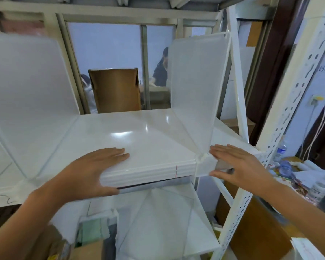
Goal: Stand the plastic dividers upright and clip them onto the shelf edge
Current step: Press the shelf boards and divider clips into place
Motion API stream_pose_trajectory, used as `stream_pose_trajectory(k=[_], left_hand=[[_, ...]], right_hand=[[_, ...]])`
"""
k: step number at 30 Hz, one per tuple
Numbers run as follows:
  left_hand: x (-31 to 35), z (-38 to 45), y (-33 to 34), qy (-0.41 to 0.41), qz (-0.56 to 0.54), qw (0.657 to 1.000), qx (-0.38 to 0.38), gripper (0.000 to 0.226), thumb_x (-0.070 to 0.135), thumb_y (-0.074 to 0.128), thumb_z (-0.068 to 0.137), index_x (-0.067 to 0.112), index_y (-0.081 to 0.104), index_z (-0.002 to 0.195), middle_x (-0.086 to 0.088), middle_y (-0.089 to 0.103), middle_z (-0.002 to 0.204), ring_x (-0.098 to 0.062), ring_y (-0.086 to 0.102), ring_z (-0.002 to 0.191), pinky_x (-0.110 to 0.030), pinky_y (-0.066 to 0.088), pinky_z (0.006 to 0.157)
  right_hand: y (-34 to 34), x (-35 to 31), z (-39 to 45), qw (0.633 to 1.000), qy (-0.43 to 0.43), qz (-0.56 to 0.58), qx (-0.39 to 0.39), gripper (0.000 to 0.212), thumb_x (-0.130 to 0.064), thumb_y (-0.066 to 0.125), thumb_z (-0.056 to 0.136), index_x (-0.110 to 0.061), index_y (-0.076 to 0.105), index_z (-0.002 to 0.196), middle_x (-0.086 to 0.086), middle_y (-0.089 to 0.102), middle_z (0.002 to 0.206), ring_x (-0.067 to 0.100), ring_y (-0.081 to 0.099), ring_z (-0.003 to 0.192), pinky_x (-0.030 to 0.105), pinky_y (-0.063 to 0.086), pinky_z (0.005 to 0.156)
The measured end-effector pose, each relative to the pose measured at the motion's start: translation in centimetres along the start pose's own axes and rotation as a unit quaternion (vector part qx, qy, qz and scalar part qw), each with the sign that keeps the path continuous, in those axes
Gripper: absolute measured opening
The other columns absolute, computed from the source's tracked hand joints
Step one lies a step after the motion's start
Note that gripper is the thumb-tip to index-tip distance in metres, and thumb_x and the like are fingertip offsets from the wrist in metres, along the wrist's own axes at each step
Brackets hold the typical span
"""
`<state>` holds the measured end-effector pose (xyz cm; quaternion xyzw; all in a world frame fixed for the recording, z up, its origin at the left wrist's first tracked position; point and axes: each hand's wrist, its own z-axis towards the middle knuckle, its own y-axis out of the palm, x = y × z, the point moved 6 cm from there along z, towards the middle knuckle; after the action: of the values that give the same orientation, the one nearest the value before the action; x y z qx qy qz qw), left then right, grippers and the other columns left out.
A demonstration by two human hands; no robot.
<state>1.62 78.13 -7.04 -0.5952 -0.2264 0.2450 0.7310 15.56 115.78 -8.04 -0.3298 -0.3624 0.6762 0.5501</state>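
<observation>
A white metal shelf [139,134] fills the middle of the view. Two translucent plastic dividers stand upright on it: the left divider [30,102] and the right divider [195,87]. The right divider's white clip [203,167] wraps over the shelf's front edge [148,174]. My left hand [94,169] lies flat on the shelf with fingers on top and the thumb under the front edge. My right hand [238,164] has its fingers apart, fingertips against the clip from the right, thumb below.
A perforated white upright post [270,147] stands just right of my right hand. A cardboard box [116,91] sits behind the shelf. A lower shelf [158,231] holds another divider. A cluttered table with a bottle [281,151] lies at the right. People sit behind the glass.
</observation>
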Motion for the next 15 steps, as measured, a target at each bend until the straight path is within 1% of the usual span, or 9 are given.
stream_pose_trajectory(k=[1, 2, 4, 6, 8, 12, 15], left_hand=[[-0.4, -0.3, 0.4, 0.018, 0.029, 0.999, -0.004, 0.103, 0.077, 0.067, 0.072, 0.045, 0.022, 0.158, 0.020, 0.024, 0.163, -0.003, 0.024, 0.149, -0.013, 0.006, 0.119], [-0.6, -0.4, 0.6, 0.027, 0.048, 0.998, -0.006, 0.106, 0.073, 0.070, 0.071, 0.041, 0.020, 0.159, 0.017, 0.025, 0.164, -0.006, 0.025, 0.149, -0.018, 0.008, 0.121], [-0.5, -0.2, 0.9, 0.031, 0.051, 0.998, 0.003, 0.109, 0.064, 0.076, 0.070, 0.038, 0.021, 0.160, 0.014, 0.028, 0.164, -0.011, 0.030, 0.149, -0.030, 0.021, 0.122], [-0.3, -0.1, 1.1, 0.029, 0.054, 0.998, 0.004, 0.111, 0.056, 0.082, 0.068, 0.038, 0.023, 0.159, 0.015, 0.029, 0.163, -0.012, 0.032, 0.149, -0.037, 0.030, 0.119], [-0.4, 0.0, 1.2, 0.027, 0.061, 0.998, 0.004, 0.112, 0.051, 0.084, 0.066, 0.039, 0.023, 0.159, 0.015, 0.029, 0.163, -0.013, 0.032, 0.149, -0.040, 0.032, 0.118], [-0.6, 0.4, 1.6, 0.022, 0.062, 0.998, -0.010, 0.116, 0.050, 0.081, 0.065, 0.042, 0.014, 0.160, 0.016, 0.023, 0.165, -0.012, 0.027, 0.150, -0.042, 0.030, 0.119], [-0.6, 0.4, 1.9, 0.032, 0.081, 0.996, -0.010, 0.118, 0.050, 0.080, 0.067, 0.040, 0.011, 0.161, 0.015, 0.018, 0.167, -0.012, 0.022, 0.153, -0.039, 0.023, 0.121]], right_hand=[[0.2, -0.1, 0.1, 1.000, -0.004, -0.004, 0.008, 0.072, -0.065, 0.067, 0.079, -0.023, 0.058, 0.137, -0.015, 0.048, 0.140, -0.001, 0.041, 0.131, 0.028, 0.025, 0.115], [0.4, -0.2, 0.2, 1.000, -0.009, -0.007, 0.015, 0.070, -0.065, 0.067, 0.080, -0.022, 0.059, 0.135, -0.014, 0.048, 0.140, 0.000, 0.042, 0.130, 0.025, 0.023, 0.115], [0.6, -0.1, 0.2, 0.999, -0.013, 0.004, 0.035, 0.066, -0.064, 0.062, 0.083, -0.020, 0.062, 0.133, -0.013, 0.048, 0.138, 0.001, 0.044, 0.129, 0.021, 0.025, 0.114], [0.7, -0.1, 0.3, 0.998, -0.015, 0.031, 0.052, 0.063, -0.063, 0.058, 0.085, -0.019, 0.063, 0.130, -0.013, 0.051, 0.136, 0.000, 0.045, 0.129, 0.015, 0.025, 0.114], [0.6, -0.3, 0.4, 0.996, -0.025, 0.048, 0.067, 0.061, -0.060, 0.059, 0.085, -0.016, 0.066, 0.127, -0.009, 0.055, 0.133, 0.001, 0.047, 0.127, 0.007, 0.023, 0.112], [0.7, -0.1, 0.5, 0.996, -0.040, 0.043, 0.064, 0.060, -0.057, 0.061, 0.086, -0.011, 0.070, 0.123, -0.001, 0.064, 0.130, 0.008, 0.055, 0.124, 0.010, 0.028, 0.112], [1.2, -0.5, 1.0, 0.996, -0.050, 0.044, 0.057, 0.059, -0.055, 0.065, 0.085, -0.010, 0.070, 0.123, 0.002, 0.065, 0.131, 0.009, 0.056, 0.126, 0.016, 0.033, 0.112]])
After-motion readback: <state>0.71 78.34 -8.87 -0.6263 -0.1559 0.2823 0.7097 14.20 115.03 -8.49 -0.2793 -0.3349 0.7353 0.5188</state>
